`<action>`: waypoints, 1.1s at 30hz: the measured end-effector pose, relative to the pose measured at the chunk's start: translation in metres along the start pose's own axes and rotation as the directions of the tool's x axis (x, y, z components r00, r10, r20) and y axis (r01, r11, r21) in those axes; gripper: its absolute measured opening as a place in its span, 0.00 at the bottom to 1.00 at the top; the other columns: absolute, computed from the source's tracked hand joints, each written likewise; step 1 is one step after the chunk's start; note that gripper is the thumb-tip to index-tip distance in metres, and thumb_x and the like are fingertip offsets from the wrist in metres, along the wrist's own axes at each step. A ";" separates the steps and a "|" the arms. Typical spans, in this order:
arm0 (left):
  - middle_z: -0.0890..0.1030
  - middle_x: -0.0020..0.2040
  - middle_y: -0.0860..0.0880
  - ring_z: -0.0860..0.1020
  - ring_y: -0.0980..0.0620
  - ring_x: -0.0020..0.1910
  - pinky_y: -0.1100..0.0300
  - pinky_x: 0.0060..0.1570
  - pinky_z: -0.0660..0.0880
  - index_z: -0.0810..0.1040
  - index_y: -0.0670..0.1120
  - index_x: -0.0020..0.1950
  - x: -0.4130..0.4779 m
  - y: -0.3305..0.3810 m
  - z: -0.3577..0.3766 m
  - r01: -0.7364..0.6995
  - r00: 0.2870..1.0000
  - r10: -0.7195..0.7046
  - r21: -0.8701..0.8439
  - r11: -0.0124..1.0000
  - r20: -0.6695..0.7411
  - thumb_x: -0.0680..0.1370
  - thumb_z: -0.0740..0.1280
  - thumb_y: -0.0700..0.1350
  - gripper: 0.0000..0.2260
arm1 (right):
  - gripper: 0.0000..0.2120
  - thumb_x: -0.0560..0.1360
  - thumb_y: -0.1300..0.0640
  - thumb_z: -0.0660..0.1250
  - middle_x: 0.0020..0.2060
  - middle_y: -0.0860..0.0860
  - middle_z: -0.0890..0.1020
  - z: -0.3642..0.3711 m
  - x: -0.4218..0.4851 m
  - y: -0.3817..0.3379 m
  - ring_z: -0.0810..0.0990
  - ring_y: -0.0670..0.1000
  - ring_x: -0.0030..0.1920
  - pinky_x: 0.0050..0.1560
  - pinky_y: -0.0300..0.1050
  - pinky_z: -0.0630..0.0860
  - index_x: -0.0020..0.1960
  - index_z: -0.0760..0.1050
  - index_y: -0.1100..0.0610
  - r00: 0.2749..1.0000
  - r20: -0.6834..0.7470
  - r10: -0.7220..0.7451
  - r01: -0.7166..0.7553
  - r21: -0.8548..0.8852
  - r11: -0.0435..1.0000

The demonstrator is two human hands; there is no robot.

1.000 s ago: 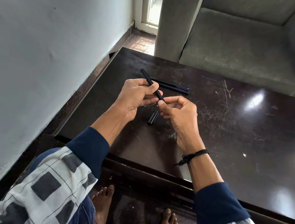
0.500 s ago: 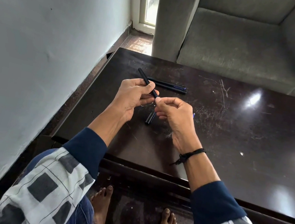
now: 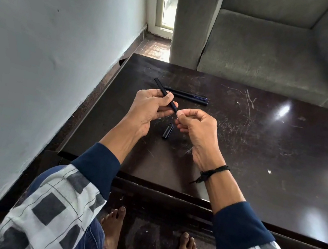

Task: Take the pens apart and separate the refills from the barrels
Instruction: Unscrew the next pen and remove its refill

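**Two hands on one slim black pen**

Both hands are up over the table. The left hand (image 3: 146, 110) has its fingers and thumb curled round a slim matte black plastic pen (image 3: 160, 86), held slanted above the tabletop, its far end poking out past the knuckles. The right hand (image 3: 197, 127) is bunched, thumb and forefinger pinched at the pen's near tip. Whether that is the refill or just the nose piece, the view won't say.

Below the hands, a short black cylindrical pen cap (image 3: 167, 131) lies alone on the dark, glossy, scratched wooden table (image 3: 262, 151). Further back, just beyond the left hand, two more long dark pens (image 3: 193, 99) lie side by side, touching, one showing a bluish end. A black cord bracelet (image 3: 213, 171) sits on the right wrist.
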State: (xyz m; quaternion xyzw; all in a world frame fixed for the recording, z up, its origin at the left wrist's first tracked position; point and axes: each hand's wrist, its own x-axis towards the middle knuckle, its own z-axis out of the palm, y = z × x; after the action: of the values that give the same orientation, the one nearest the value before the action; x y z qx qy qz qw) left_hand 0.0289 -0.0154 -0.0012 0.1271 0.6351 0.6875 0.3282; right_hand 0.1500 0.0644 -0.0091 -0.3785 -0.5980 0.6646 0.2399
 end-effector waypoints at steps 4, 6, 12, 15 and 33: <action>0.87 0.45 0.41 0.86 0.45 0.47 0.54 0.49 0.83 0.82 0.41 0.49 0.001 -0.001 -0.002 -0.002 1.000 0.002 0.005 1.000 -0.006 0.80 0.70 0.39 0.03 | 0.10 0.80 0.52 0.71 0.36 0.55 0.86 0.001 0.002 0.000 0.82 0.46 0.34 0.36 0.36 0.79 0.47 0.83 0.60 0.998 0.010 0.065 -0.066 0.026 0.998; 0.87 0.45 0.41 0.86 0.45 0.47 0.55 0.48 0.83 0.82 0.42 0.48 0.002 -0.002 -0.001 0.005 1.000 -0.005 0.004 1.000 -0.007 0.80 0.70 0.40 0.03 | 0.09 0.81 0.55 0.69 0.35 0.55 0.85 0.001 0.003 0.001 0.82 0.46 0.32 0.35 0.36 0.79 0.46 0.82 0.60 0.997 0.018 0.079 -0.079 0.026 0.997; 0.87 0.44 0.42 0.86 0.47 0.45 0.59 0.44 0.82 0.82 0.43 0.47 0.002 -0.004 0.002 0.030 1.000 -0.030 0.006 1.000 -0.001 0.80 0.70 0.40 0.03 | 0.08 0.79 0.62 0.70 0.33 0.53 0.84 0.000 0.000 0.001 0.80 0.45 0.31 0.34 0.35 0.77 0.41 0.82 0.59 0.999 -0.021 0.038 -0.038 -0.003 0.999; 0.87 0.44 0.42 0.87 0.47 0.45 0.59 0.44 0.82 0.82 0.43 0.48 0.002 -0.006 0.002 0.040 0.999 -0.040 -0.007 0.999 -0.004 0.80 0.70 0.40 0.02 | 0.05 0.78 0.63 0.72 0.33 0.53 0.84 0.000 0.000 0.002 0.81 0.45 0.33 0.35 0.34 0.77 0.42 0.82 0.59 0.999 -0.031 0.027 -0.027 -0.007 1.000; 0.87 0.43 0.43 0.86 0.49 0.44 0.60 0.45 0.82 0.83 0.40 0.50 0.000 -0.002 0.000 0.018 1.000 -0.018 -0.042 0.999 -0.008 0.79 0.70 0.40 0.03 | 0.08 0.76 0.55 0.75 0.37 0.52 0.85 0.001 0.001 0.001 0.81 0.46 0.34 0.35 0.37 0.78 0.49 0.82 0.60 0.999 -0.030 0.033 -0.033 0.000 0.999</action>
State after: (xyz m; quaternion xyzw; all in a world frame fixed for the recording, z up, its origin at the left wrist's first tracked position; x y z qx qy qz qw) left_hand 0.0297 -0.0158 -0.0026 0.1117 0.6232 0.6981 0.3343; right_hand 0.1489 0.0640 -0.0100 -0.3984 -0.5881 0.6626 0.2375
